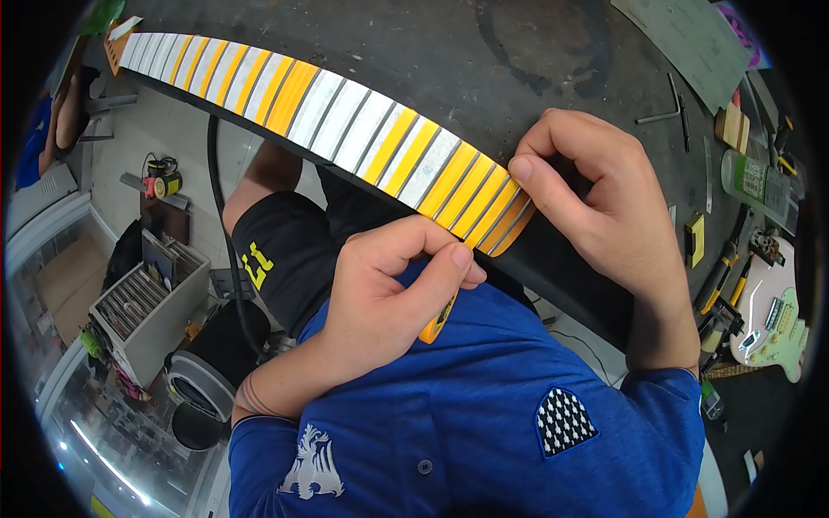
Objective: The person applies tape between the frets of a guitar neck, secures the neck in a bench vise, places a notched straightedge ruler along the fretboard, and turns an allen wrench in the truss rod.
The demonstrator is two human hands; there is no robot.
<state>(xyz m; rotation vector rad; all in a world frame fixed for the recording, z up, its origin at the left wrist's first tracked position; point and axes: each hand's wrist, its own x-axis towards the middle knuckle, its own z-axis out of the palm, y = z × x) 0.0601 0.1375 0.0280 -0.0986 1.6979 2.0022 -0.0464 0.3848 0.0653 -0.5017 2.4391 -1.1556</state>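
Observation:
A guitar neck [345, 129] lies diagonally along the bench edge, its fretboard covered between the frets with white and yellow strips of tape. My left hand [401, 281] is at the near side of its lower right end, thumb and finger pinched on yellow masking tape [469, 243]. A yellow-orange piece [440, 319], which looks like the tape roll seen edge-on, shows below those fingers. At the far edge of the fretboard, my right hand [596, 190] has its thumb tip against the end of a yellow strip, with the index finger curled; the contact is partly hidden.
On the dark bench [414, 52] lie a hex key [663, 112], a clear plastic container [756, 183] and a yellow block [695, 240]. A pink guitar pickguard assembly [777, 319] is at right. Below left stand a tool box [151, 306] and a black bin [207, 388].

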